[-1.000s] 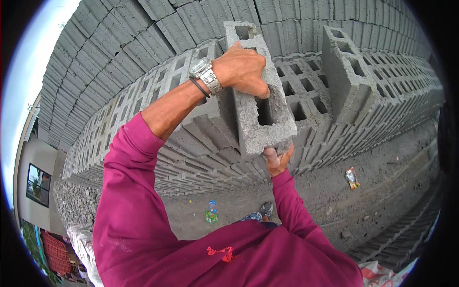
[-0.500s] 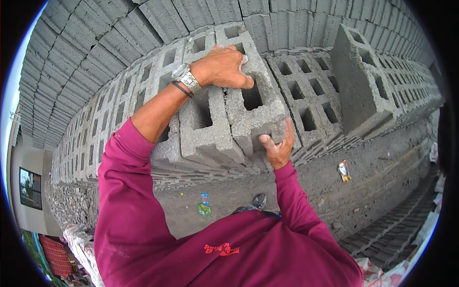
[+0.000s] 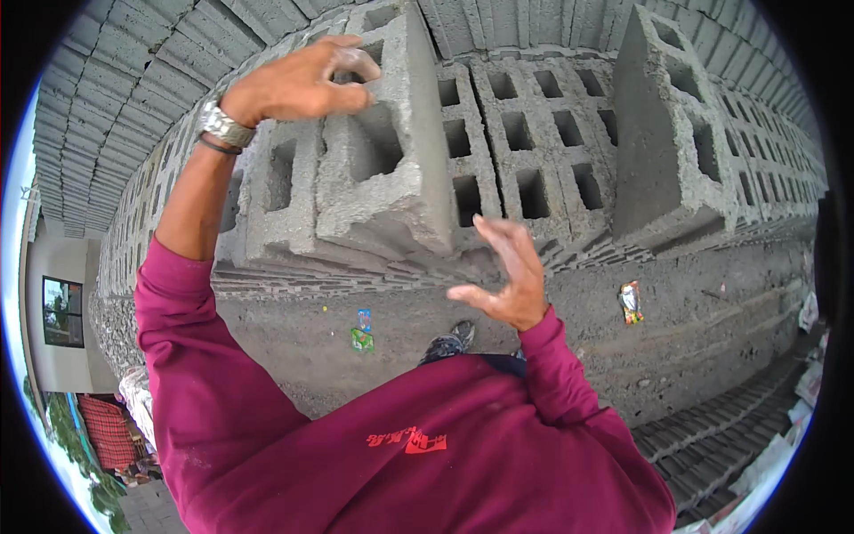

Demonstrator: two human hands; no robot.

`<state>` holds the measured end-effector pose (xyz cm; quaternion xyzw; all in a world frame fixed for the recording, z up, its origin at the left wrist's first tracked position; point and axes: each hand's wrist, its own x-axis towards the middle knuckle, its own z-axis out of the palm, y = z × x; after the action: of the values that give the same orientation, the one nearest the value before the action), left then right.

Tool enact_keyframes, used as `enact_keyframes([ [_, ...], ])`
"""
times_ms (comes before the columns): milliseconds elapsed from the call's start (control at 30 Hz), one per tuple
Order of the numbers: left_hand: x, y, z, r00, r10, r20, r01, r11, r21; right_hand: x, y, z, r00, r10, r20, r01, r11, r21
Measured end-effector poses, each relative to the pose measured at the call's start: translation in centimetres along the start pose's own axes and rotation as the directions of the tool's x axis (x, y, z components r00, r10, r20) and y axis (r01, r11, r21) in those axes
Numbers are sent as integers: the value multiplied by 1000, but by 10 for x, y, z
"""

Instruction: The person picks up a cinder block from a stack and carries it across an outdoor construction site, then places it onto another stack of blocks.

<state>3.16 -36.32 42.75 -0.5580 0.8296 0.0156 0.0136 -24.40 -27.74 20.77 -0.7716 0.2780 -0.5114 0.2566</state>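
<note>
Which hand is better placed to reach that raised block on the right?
Probably the right hand: it is open, empty and nearer the raised block. The left hand is farther off, over another block.

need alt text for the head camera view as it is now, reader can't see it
A person's left hand curls loosely over the top of a grey hollow concrete block, and the right hand is open in front, holding nothing. A second block stands raised to the right on a lower layer of blocks, with bright wrappers on the ground below.
</note>
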Motion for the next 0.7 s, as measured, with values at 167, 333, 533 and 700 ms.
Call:
enact_keyframes([
  [167, 13, 50, -73, 975, -137, -178, 97, 972, -216, -113, 35, -143, 863, 427, -270, -452, 892, -33],
  [333, 130, 165, -59, 929, 210, -305, -256, 959, -121, -76, 61, -204, 862, 290, -417, -365, 924, -112],
  [533, 237, 266, 2, 948, 295, 119, -285, 954, -95, -40, 98, -201, 900, 209, -383, -300, 933, -196],
  [700, 248, 276, 16, 934, 353, 58, -354, 935, 18, -34, 124, -181, 831, 187, -525, -246, 968, -44],
])
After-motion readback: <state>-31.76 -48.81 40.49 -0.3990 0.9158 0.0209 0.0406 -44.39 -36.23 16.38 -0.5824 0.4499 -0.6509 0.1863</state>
